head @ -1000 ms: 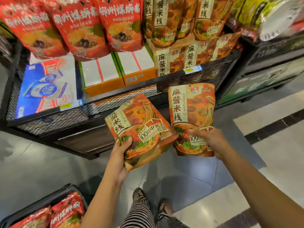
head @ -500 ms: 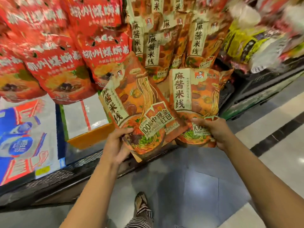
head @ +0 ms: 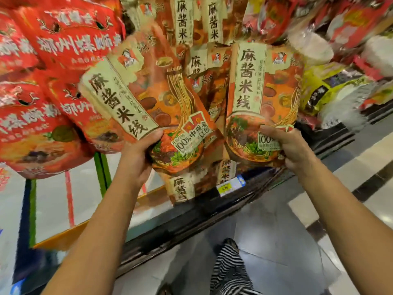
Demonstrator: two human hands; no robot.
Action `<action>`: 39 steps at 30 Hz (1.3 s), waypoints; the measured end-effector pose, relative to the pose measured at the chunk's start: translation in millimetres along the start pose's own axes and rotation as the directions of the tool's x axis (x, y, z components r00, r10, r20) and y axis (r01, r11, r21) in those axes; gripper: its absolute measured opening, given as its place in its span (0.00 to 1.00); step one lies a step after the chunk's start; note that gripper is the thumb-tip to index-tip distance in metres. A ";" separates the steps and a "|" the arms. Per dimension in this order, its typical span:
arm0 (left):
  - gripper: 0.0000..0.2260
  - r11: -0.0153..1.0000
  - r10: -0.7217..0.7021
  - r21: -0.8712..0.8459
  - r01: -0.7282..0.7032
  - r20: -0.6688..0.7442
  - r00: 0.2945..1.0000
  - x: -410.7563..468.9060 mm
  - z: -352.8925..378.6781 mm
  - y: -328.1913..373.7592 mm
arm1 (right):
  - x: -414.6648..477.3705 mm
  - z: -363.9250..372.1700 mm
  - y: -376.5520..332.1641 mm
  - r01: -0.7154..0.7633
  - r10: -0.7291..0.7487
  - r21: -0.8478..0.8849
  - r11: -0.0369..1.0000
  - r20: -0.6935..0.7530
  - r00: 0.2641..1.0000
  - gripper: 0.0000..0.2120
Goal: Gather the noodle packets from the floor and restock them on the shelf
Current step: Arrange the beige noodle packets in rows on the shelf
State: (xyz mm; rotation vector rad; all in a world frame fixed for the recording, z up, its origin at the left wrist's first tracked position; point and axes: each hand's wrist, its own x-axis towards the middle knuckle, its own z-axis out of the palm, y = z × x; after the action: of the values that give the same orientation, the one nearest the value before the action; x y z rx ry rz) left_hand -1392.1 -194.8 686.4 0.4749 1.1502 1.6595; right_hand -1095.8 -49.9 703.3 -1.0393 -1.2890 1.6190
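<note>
I hold two orange noodle packets with cream label strips up against the shelf display. My left hand [head: 136, 160] grips the bottom of the left packet [head: 144, 96], which tilts to the left. My right hand [head: 291, 147] grips the lower right corner of the right packet [head: 263, 96], which stands upright. Both packets are in front of several matching orange packets [head: 197, 28] on the shelf behind. The two held packets nearly touch at their lower edges.
Red packets [head: 53, 86] fill the shelf to the left, yellow and white bags [head: 331, 86] to the right. Below runs the black shelf edge [head: 212, 211] with a yellow price tag [head: 229, 185]. Orange-trimmed boxes [head: 63, 239] lie lower left. My striped trouser leg [head: 229, 271] stands on the grey tiled floor.
Both hands have lifted the packets higher and closer to the orange packets on the shelf. The view has tipped upward, so the lower shelf and floor basket have dropped out of sight.
</note>
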 end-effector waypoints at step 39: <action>0.16 0.857 0.039 0.508 0.092 -0.242 0.969 112.8 -15.1 -33.7 | 172.5 13.3 49.9 -0.225 0.389 -0.555 0.801 0.197 0.900 0.36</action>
State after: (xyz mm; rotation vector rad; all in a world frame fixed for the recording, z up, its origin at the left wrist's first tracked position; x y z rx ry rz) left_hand -1432.0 -100.6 626.3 0.5943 1.7981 1.3953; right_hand -1171.7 98.9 636.0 -1.4306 -1.9231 1.7644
